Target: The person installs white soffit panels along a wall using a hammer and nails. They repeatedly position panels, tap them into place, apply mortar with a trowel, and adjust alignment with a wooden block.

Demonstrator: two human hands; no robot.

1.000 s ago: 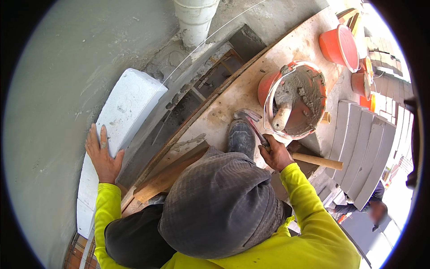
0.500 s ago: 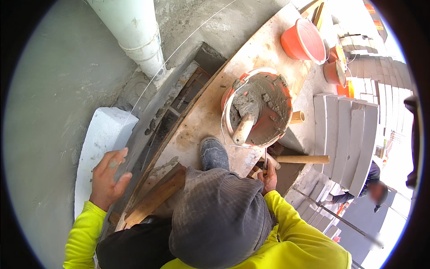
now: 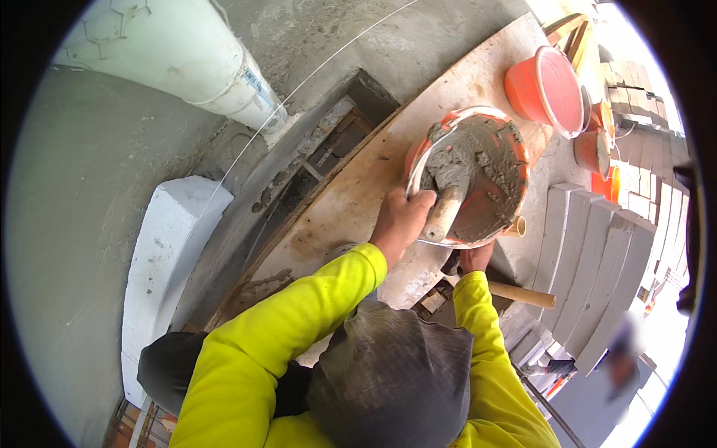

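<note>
An orange bucket (image 3: 413,155) of wet grey mortar (image 3: 489,160) stands on the wooden plank. Its left rim, beside the white handle, is in the grip of my left hand (image 3: 399,224), thumb toward the mortar. A tool with a thick, pale wooden handle (image 3: 444,215) rests in the mortar, its working end buried. My right hand (image 3: 476,257) is below the bucket's near side, against or just under it. The bucket covers those fingers, so I cannot tell what they hold. Near my right wrist a round wooden pole (image 3: 526,294) sticks out.
The plank (image 3: 358,190) runs diagonally beside a gap (image 3: 328,153) in the concrete. A pale block (image 3: 166,243) lies at left along a taut white string (image 3: 317,71), near a pipe (image 3: 224,78). More buckets (image 3: 534,86) and stacked grey blocks (image 3: 590,254) stand at right, with a blurred person (image 3: 618,362) beyond.
My left hand has moved from above the pale block to the bucket's rim. My right hand, earlier holding a thin tool, has moved up under the bucket's near side.
</note>
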